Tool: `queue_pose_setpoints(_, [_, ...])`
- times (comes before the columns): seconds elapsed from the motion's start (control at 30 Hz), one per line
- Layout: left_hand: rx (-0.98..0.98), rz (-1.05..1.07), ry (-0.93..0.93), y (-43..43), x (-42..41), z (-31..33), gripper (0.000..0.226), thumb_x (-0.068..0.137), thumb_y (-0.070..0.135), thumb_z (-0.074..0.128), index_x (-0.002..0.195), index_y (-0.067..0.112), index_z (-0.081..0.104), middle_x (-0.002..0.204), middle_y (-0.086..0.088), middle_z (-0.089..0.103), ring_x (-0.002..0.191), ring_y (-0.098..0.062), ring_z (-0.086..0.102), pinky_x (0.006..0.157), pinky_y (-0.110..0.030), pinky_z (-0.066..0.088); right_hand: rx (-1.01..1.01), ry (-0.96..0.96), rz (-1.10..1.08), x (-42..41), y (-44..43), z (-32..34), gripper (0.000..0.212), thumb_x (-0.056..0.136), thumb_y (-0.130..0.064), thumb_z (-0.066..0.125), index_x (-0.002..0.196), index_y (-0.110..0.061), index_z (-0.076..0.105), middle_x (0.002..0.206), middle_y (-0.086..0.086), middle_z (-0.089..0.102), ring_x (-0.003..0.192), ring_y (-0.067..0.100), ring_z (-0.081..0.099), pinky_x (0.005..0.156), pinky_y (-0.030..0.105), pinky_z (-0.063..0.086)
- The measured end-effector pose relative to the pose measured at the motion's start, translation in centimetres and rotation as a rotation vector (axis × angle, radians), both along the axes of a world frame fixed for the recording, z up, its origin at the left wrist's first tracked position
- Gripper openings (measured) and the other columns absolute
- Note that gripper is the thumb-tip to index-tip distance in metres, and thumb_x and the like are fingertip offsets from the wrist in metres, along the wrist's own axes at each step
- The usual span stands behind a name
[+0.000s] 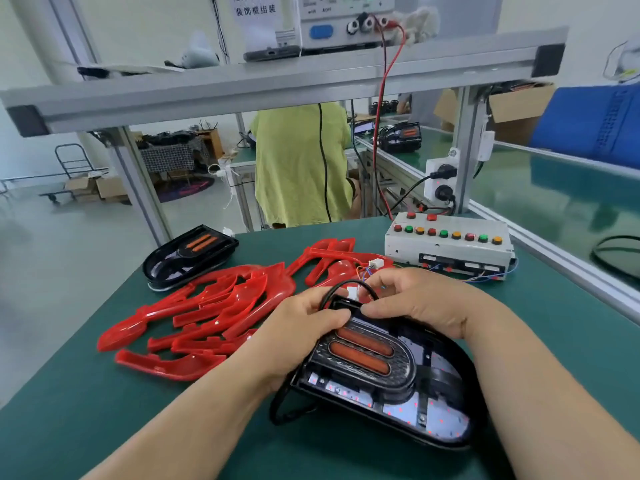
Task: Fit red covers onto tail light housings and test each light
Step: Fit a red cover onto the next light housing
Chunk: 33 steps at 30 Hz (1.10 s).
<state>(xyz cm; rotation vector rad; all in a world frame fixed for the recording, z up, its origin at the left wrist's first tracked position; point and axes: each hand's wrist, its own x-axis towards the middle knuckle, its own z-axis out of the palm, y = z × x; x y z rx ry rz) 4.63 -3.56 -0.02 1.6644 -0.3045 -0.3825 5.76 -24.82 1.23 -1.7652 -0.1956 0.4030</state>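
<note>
Both hands are on the tail light housing (381, 386), which lies face up on the green table (104, 427) at the near edge, with no red cover on it and small red dots glowing across its silver board. The left hand (304, 327) grips the housing's left side, thumb laid across the top. The right hand (415, 303) curls round the far end with its thumb on the rim and its fingers bunched over a white connector (352, 292); whether they actually pinch that plug I cannot tell, because the knuckles hide it. A black cable (287, 407) loops out from under the left wrist and arches over the housing's far end. At nine to ten o'clock from the housing sprawls the heap of red covers (214, 306), overlapping each other, more of them trailing off toward twelve. At eleven o'clock, just past the heap, sits a second housing (190, 258). At one o'clock is the test box (446, 247) with its row of red, green and amber buttons and thin coloured wires leading toward the hands. A red lead (381, 133) climbs from behind the box to the power supply (346, 22) on the overhead shelf. Beyond the table, a person in a yellow-green shirt (301, 161) stands with their back turned.
</note>
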Motion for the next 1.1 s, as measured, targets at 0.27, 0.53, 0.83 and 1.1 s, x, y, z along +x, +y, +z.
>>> queue_pose_setpoints(0.27, [-0.130,0.303,0.062,1.2,-0.6,-0.9,0.022,0.097,0.014,0.055,0.113,0.024,0.066,0.106,-0.014,0.074,0.095,-0.033,0.072,0.082,-0.049,0.059,-0.150,-0.068,-0.049,0.2,-2.1,-0.2,0.024,0.087,-0.023,0.072,0.106,-0.009,0.073,0.106,0.013,0.075,0.099,0.026,0.070,0.104,0.048,0.048])
queue_pose_setpoints(0.53, [0.104,0.246,0.028,1.6,-0.8,-0.4,0.019,0.097,0.020,0.057,0.115,0.023,0.058,0.103,-0.003,0.074,0.091,-0.018,0.073,0.077,-0.035,0.060,-0.060,0.066,-0.036,0.2,-2.0,-1.5,0.019,0.084,-0.009,0.072,0.103,-0.008,0.075,0.105,0.022,0.073,0.088,0.026,0.069,0.087,0.040,0.056])
queue_pose_setpoints(0.83, [0.731,0.183,-0.260,4.2,1.4,3.6,0.036,0.084,0.065,0.061,0.094,0.030,0.066,0.079,0.008,0.074,0.061,-0.006,0.069,0.061,-0.027,0.049,-0.068,0.086,-0.023,0.5,-3.2,-1.5,0.024,0.092,-0.005,0.063,0.080,-0.015,0.080,0.091,0.015,0.074,0.076,0.025,0.065,0.076,0.033,0.053])
queue_pose_setpoints(1.1, [1.010,0.235,-0.442,-1.7,7.8,4.2,0.024,0.095,0.025,0.058,0.098,0.007,0.074,0.105,-0.008,0.073,0.097,-0.024,0.066,0.088,-0.038,0.053,-0.043,0.096,0.036,0.5,-3.4,-1.3,0.026,0.092,-0.006,0.063,0.073,-0.017,0.079,0.084,0.010,0.076,0.069,0.018,0.069,0.065,0.025,0.056])
